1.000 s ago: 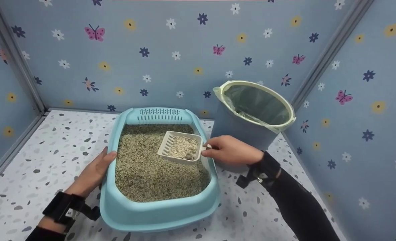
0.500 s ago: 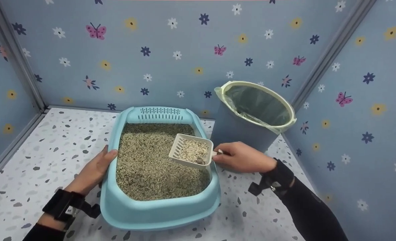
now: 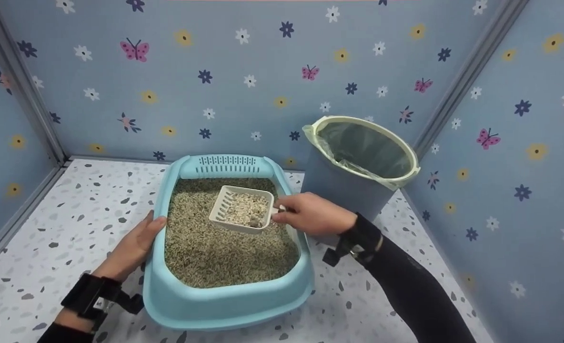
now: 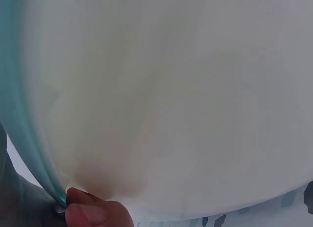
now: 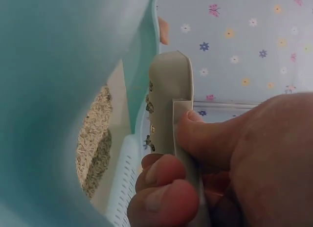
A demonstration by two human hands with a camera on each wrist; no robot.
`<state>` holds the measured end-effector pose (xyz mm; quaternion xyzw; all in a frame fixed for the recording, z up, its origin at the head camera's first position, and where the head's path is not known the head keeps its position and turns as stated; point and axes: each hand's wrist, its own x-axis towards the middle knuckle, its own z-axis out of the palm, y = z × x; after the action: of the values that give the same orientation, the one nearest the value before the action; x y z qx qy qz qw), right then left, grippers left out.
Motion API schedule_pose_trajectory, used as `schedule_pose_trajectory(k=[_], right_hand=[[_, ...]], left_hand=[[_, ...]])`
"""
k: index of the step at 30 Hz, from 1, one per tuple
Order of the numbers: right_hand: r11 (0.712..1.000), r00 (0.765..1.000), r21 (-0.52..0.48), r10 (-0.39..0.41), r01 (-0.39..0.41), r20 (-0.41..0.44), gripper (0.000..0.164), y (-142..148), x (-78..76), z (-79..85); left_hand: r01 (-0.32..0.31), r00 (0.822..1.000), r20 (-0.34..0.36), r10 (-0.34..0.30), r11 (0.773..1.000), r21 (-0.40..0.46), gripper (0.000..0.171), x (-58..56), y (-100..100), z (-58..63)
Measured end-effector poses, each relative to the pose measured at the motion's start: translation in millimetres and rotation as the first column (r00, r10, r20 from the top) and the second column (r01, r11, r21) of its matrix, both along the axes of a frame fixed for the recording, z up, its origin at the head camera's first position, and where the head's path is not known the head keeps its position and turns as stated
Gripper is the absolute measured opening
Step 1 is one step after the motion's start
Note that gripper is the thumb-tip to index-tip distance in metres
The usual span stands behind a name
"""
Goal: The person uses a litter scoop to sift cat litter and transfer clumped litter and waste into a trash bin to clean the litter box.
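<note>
A light blue litter box [image 3: 225, 305] full of tan-brown pellet litter [image 3: 206, 247] stands on the speckled surface. My right hand [image 3: 313, 214] grips the handle of a cream slotted litter scoop [image 3: 239, 228], held above the litter toward the box's right side. Pale pellets and a darker clump lie in the scoop. In the right wrist view, thumb and curled fingers close round the scoop's handle [image 5: 182, 109]. My left hand [image 3: 136, 240] holds the box's left rim, thumb on top; in the left wrist view fingertips [image 4: 95, 215] curl under the rim's edge.
A grey-blue bin [image 3: 344, 186] with a cream rim and a pale green liner bag stands behind and right of the box. Blue walls [image 3: 244, 57] with flowers and butterflies enclose the back and both sides. Speckled flooring [image 3: 53, 228] extends around the box.
The scoop in my right hand shifts right toward the box's edge, then back left over the litter, ending further left than at first. My left hand stays on the rim.
</note>
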<state>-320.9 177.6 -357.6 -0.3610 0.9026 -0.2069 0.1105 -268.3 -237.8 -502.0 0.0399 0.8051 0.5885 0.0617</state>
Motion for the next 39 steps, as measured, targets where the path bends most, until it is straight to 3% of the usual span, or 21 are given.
schedule_pose_trajectory(k=[5, 8, 11, 17, 19, 26, 34, 39], right_hand=[[0.999, 0.999, 0.012, -0.040, 0.041, -0.009, 0.024, 43, 10.1, 9.6], [0.998, 0.998, 0.039, -0.058, 0.059, -0.006, 0.022, 53, 13.4, 12.2], [0.997, 0.999, 0.056, -0.046, 0.045, 0.012, 0.021, 40, 10.2, 9.5], [0.997, 0.998, 0.046, 0.069, -0.069, 0.012, 0.031, -8, -3.6, -0.6], [0.997, 0.997, 0.039, 0.070, -0.070, 0.013, 0.031, -5, -2.5, -1.5], [1.000, 0.999, 0.016, -0.002, 0.001, 0.034, 0.024, 47, 12.1, 6.0], [0.994, 0.994, 0.018, 0.109, -0.110, 0.020, 0.027, -7, -0.9, 4.8], [0.998, 0.998, 0.010, 0.055, -0.055, 0.025, 0.023, 16, 5.4, 6.3]], left_hand=[[-0.010, 1.000, 0.003, 0.010, 1.000, -0.018, 0.088, 0.1, 2, 5.0], [-0.008, 1.000, 0.009, 0.008, 1.000, -0.023, 0.089, 0.6, 2, 6.7], [-0.009, 1.000, 0.007, 0.010, 0.999, -0.032, 0.090, 0.3, 0, 6.0], [-0.007, 1.000, -0.022, 0.007, 1.000, -0.014, 0.085, 1.7, -2, -1.4], [-0.002, 1.000, -0.024, 0.002, 1.000, -0.008, 0.084, 1.9, 0, -3.0], [0.012, 0.999, -0.038, -0.011, 1.000, 0.013, 0.081, -2.6, 3, 2.3], [0.007, 0.999, -0.031, -0.008, 1.000, -0.022, 0.088, 0.9, -2, -1.7], [0.001, 1.000, -0.002, -0.001, 1.000, -0.016, 0.088, 0.0, 0, -2.3]])
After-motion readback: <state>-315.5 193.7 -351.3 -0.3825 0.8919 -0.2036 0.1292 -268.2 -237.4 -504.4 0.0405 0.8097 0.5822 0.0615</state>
